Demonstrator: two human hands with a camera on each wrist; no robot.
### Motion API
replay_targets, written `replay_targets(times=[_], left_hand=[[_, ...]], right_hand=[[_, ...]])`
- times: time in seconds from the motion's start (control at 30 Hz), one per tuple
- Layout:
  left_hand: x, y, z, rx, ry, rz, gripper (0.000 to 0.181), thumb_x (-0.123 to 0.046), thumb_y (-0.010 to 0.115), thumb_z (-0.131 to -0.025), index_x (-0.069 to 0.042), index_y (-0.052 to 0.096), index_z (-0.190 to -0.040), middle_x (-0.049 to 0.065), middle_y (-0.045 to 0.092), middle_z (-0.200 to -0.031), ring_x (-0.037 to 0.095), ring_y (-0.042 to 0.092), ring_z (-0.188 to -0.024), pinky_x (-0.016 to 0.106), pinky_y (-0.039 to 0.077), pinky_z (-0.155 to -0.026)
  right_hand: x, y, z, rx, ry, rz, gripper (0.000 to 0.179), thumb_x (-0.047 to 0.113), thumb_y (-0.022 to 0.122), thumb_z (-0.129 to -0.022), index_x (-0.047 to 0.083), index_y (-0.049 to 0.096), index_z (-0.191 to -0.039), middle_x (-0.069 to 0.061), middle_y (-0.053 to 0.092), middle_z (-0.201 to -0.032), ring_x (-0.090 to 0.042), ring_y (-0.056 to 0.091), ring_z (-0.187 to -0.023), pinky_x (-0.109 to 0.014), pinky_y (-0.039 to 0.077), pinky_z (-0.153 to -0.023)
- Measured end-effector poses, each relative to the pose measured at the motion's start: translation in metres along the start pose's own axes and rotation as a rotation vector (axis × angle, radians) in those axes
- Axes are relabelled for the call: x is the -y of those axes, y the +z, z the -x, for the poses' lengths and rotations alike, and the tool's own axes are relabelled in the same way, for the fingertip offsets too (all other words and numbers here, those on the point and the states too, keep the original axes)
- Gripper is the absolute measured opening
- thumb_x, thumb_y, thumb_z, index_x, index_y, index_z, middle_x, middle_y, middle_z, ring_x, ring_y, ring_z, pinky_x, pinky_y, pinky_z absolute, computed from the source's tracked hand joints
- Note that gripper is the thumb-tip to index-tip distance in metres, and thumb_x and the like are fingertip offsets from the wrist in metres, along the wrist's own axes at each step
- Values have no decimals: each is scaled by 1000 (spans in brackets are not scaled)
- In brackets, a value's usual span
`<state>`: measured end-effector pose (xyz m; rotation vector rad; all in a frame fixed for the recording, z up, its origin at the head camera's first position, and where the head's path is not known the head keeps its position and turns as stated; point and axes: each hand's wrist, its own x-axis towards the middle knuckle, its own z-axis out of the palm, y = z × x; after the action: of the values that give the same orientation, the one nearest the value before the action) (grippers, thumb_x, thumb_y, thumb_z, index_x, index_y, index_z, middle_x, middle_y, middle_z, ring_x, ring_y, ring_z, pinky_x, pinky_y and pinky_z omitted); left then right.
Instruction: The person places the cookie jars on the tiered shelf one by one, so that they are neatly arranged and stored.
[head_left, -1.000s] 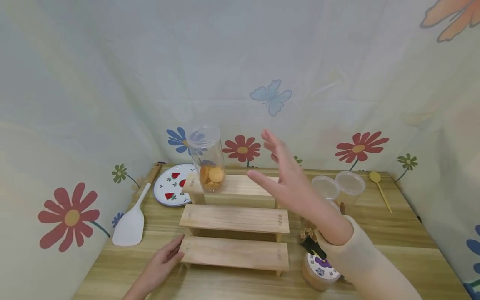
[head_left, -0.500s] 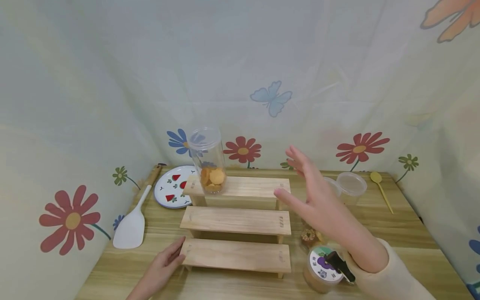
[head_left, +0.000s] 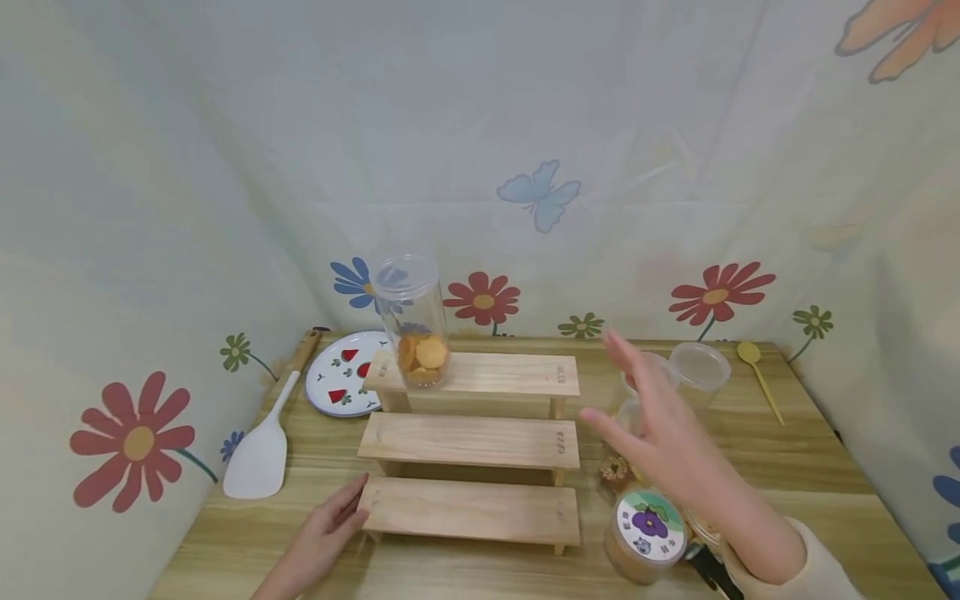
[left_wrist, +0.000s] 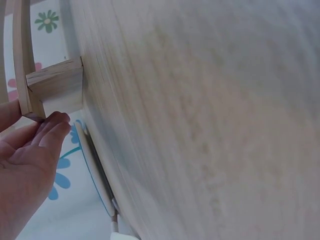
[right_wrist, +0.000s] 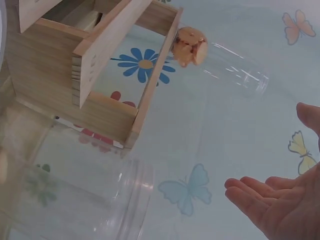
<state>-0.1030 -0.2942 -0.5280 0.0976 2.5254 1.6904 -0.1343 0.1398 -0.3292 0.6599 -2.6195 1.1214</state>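
Observation:
My left hand (head_left: 322, 533) holds the left end of the lowest step of a three-tier wooden stand (head_left: 468, 437). In the left wrist view the thumb lies on one side of the board's end (left_wrist: 31, 107) and the fingers on the other. On the left of the top step stands a tall clear jar (head_left: 414, 321) with a lid and round cookies (head_left: 426, 354) inside. My right hand (head_left: 671, 433), fingers spread and holding nothing, hangs to the right of the stand, in front of several clear jars. A jar with a purple-flower lid (head_left: 648, 523) stands below it.
A white spatula (head_left: 258, 454) lies at the left, near a round plate (head_left: 322, 379) with red fruit prints. Behind the right hand are clear lidded jars (head_left: 701, 367), partly hidden. A yellow spoon (head_left: 761, 375) lies at the right. Printed cloth hangs around the table.
My right hand has moved right and down, away from above the top step towards the jars on the right. The left hand and the cookie jar have stayed put.

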Motion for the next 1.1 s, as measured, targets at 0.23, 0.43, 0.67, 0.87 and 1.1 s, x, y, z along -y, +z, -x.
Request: replay_targets(times=[0.23, 0.43, 0.67, 0.87, 1.1], left_hand=[[-2, -1, -1, -3, -6, -2, 53, -11, 58, -97, 11, 37, -141, 25, 34, -147, 33, 37, -131, 24, 37, -101], [-4, 1, 1, 0, 6, -4, 53, -10, 58, -97, 12, 37, -141, 26, 35, -146, 34, 38, -130, 24, 38, -101], [-5, 2, 3, 5, -9, 0, 54, -12, 58, -98, 11, 37, -141, 26, 35, -147, 33, 37, -131, 18, 37, -98], [-6, 3, 4, 2, -6, 14, 54, -12, 57, -98, 11, 37, -141, 26, 34, -147, 33, 37, -131, 19, 37, -99], [-7, 1, 2, 2, 12, 16, 52, -9, 57, -98, 12, 37, -141, 26, 34, -147, 33, 37, -131, 30, 37, -103]], right_hand=[[-14, 1, 8, -1, 79, 21, 83, 45, 63, -92, 37, 8, -153, -4, 26, -154, -27, 47, -118, -28, 50, -53], [-25, -3, 13, -8, 99, 42, 84, 46, 63, -92, 33, 8, -154, -11, 25, -154, -30, 59, -87, -41, 54, -65], [-41, -5, 20, 13, 140, 42, 86, 47, 64, -91, 31, 8, -155, -13, 22, -155, -41, 30, -134, -72, 31, -95], [-55, -8, 26, -3, 163, 65, 88, 44, 66, -90, 22, 11, -156, -18, 20, -155, -46, 27, -134, -73, 29, -95], [-71, -10, 32, -43, 162, 95, 93, 43, 69, -88, 10, 13, -155, -25, 22, -152, -49, 27, -132, -74, 29, -94]])
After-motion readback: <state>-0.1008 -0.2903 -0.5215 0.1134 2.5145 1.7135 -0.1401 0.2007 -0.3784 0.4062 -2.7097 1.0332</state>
